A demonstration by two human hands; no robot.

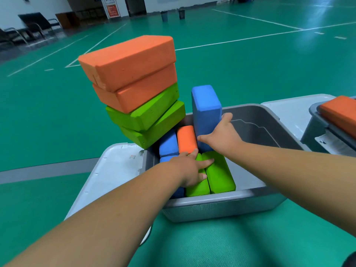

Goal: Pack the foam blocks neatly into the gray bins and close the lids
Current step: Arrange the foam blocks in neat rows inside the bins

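An open gray bin [221, 203] stands on the green floor in front of me. Inside its left half lie two green blocks [219, 174], an orange block [186, 138] and blue blocks [168, 144]. My left hand [189, 167] presses flat on the green and orange blocks. My right hand [221, 135] grips an upright blue block [206, 110], its lower end down in the bin. A leaning stack of two orange blocks [131, 68] on two green blocks [148, 118] rests on the bin's far left corner.
The bin's white lid flaps [107, 178] hang open left and right. A second gray bin [316, 130] with an orange block [341, 114] on top stands at the right. Chairs and two dark buckets stand far back.
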